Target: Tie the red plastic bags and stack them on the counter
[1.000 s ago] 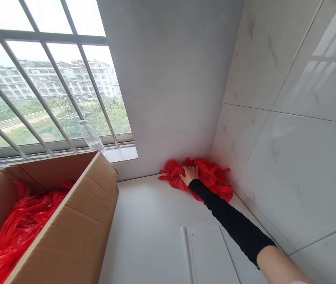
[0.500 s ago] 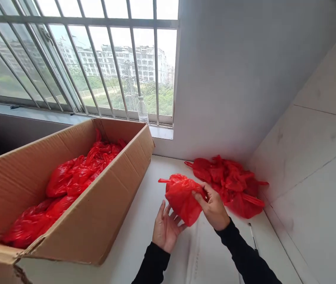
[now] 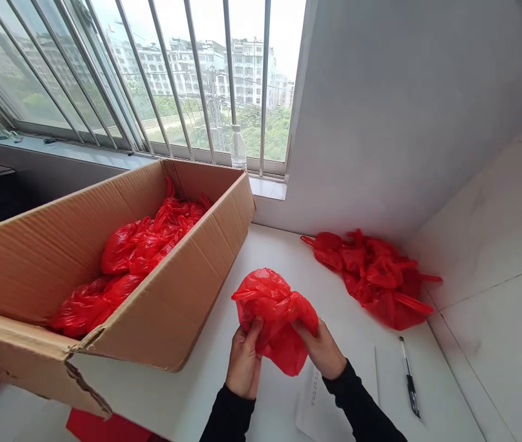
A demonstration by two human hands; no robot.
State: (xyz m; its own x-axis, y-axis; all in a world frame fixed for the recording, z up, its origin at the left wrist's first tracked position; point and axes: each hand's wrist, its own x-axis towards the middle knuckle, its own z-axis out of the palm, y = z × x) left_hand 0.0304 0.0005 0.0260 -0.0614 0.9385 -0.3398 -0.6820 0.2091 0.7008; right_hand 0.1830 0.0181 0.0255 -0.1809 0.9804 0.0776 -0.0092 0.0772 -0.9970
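Observation:
A thin red plastic bag (image 3: 275,307) is held up over the white table, between both hands. My left hand (image 3: 245,359) pinches its lower left side, thumb in front. On the other side my right hand (image 3: 320,350) is closed on the bag, its fingertips partly hidden behind and inside the folds. What the bag contains, if anything, cannot be seen. To the right, against the wall, lies a heap of more red plastic bags (image 3: 371,276).
A long cardboard box (image 3: 196,282) with red bags (image 3: 150,242) inside stands at the left, one corner torn. A pen (image 3: 410,380) and a white paper sheet (image 3: 334,411) lie on the table (image 3: 205,393). A clear bottle (image 3: 238,148) stands on the windowsill.
My left hand has gone from open beneath the bag to gripping its left side. The bag has turned and spread between the hands. The view has shifted left and down.

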